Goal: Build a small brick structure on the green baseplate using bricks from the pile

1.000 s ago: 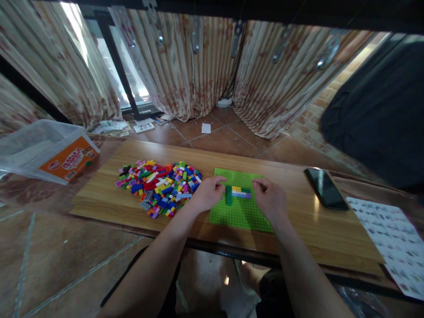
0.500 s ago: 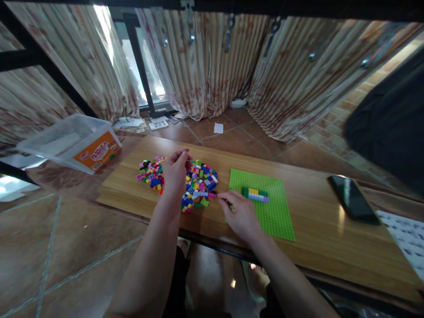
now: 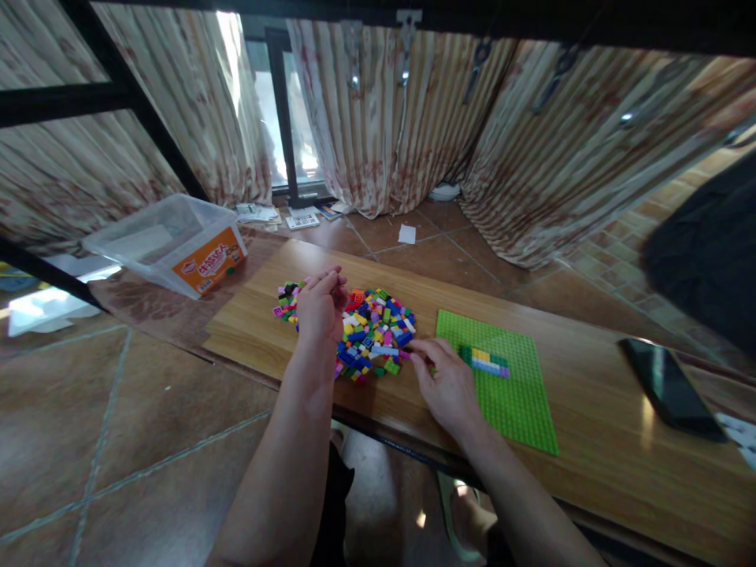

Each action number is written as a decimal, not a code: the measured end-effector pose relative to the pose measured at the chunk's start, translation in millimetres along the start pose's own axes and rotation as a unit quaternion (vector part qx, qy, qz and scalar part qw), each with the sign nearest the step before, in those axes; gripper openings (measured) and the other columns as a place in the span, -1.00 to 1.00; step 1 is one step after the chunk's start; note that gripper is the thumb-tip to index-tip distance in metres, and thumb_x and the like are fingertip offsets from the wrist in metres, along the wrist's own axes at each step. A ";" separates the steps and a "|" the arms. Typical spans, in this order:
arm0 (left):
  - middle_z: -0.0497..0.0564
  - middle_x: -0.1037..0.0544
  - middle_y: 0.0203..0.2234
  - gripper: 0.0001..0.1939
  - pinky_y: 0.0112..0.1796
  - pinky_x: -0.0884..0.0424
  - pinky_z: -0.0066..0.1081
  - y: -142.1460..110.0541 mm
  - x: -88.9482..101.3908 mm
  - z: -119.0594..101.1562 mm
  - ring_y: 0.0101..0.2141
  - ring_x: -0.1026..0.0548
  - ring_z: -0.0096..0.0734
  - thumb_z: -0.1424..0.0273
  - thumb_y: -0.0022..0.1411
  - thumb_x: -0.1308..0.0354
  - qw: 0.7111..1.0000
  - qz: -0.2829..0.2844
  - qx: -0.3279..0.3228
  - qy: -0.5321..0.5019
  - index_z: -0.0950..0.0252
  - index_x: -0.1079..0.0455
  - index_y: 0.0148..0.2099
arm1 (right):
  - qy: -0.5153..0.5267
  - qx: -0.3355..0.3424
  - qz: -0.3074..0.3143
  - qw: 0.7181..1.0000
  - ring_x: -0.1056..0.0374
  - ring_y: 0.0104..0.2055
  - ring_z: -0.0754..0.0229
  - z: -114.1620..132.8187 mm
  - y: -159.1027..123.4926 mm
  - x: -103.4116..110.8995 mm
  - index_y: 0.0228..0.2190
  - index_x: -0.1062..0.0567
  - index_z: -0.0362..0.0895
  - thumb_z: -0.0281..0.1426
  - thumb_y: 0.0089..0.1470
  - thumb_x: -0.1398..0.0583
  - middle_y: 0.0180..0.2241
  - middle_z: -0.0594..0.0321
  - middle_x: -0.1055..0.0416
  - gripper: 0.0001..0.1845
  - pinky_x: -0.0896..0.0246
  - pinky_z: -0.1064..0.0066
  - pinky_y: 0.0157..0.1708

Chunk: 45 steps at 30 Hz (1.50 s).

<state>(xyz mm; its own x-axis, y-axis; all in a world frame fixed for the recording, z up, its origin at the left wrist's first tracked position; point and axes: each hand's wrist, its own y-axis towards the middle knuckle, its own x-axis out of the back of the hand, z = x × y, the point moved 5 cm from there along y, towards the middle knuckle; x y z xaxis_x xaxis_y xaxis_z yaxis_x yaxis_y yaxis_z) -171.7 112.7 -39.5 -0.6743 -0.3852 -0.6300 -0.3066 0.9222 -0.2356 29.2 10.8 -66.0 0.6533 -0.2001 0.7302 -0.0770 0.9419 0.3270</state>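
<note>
My left hand (image 3: 322, 309) is over the brick pile (image 3: 373, 335) on the counter (image 3: 596, 417). My right hand (image 3: 447, 382) is by a pink brick (image 3: 405, 355), near the green board (image 3: 523, 409). I can't tell if my fingers hold anything.

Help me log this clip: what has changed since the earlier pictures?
The left hand moved left, from the green baseplate to over the brick pile. The right hand moved left too, from the baseplate's right part to the pile's right edge. Whether either took a brick is unclear. The baseplate, phone and plastic box stayed put; the view swung left.
</note>
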 end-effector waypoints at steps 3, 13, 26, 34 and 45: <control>-0.14 -0.44 -0.60 -0.90 -0.58 -0.27 -0.68 -2.6 -1.6 1.1 -0.64 -0.35 -0.72 0.54 0.03 -0.22 1.000 0.019 0.011 0.007 0.37 -0.44 -0.32 | -0.026 -0.001 0.002 1.000 -0.39 -0.09 0.06 -6.1 10.4 -2.4 -0.06 -0.50 -0.09 -0.37 0.25 -0.07 -0.10 0.08 -0.45 -0.70 -0.32 0.21 -0.07; -0.14 -0.43 -0.60 -0.91 -0.60 -0.28 -0.70 -11.1 -8.8 2.1 -0.65 -0.34 -0.73 0.56 0.04 -0.20 0.998 0.026 0.043 0.034 0.39 -0.44 -0.32 | -0.062 -0.062 -0.028 0.996 -0.40 -0.14 0.01 -2.1 26.2 -25.2 -0.11 -0.54 -0.13 -0.27 0.18 -0.19 -0.16 0.07 -0.45 -0.71 -0.32 0.16 -0.11; -0.09 -0.48 -0.57 -0.82 -0.56 -0.26 -0.63 -25.2 -28.3 27.8 -0.61 -0.37 -0.66 0.46 -0.07 -0.29 0.982 0.116 0.052 0.143 0.38 -0.49 -0.32 | 0.119 -0.096 -0.119 0.981 -0.47 -0.23 0.13 -26.4 2.1 49.3 -0.13 -0.52 -0.13 -0.26 0.12 -0.22 -0.21 0.12 -0.45 -0.71 -0.45 0.24 -0.19; -0.09 -0.48 -0.57 -0.88 -0.55 -0.23 -0.57 -59.9 -58.2 79.8 -0.61 -0.32 -0.61 0.42 0.03 -0.24 0.919 0.265 0.043 0.288 0.34 -0.51 -0.33 | 0.119 -0.139 -0.056 0.982 -0.52 -0.26 0.17 -70.9 -25.5 81.0 -0.20 -0.52 -0.11 -0.31 0.07 -0.24 -0.17 0.16 -0.43 -0.76 -0.49 0.26 -0.18; 0.03 -0.64 -0.36 -0.81 -0.26 -0.42 -0.40 -90.0 -70.1 122.2 -0.32 -0.55 -0.34 0.47 0.19 -0.09 0.721 0.431 -0.070 0.537 0.31 -0.54 -0.26 | 0.086 -0.117 0.025 0.989 -0.50 -0.26 0.22 -67.3 -31.8 73.2 -0.18 -0.50 -0.08 -0.49 0.07 -0.17 -0.20 0.22 -0.40 -0.75 -0.45 0.29 -0.14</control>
<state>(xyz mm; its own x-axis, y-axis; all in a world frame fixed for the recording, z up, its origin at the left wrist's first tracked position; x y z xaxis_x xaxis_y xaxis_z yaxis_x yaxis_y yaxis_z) -14.7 60.9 -64.6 -0.7627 0.4571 0.4576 0.5247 0.8509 0.0247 130.1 -15.6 -63.4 0.7735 -0.1209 0.6222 0.0502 0.9902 0.1301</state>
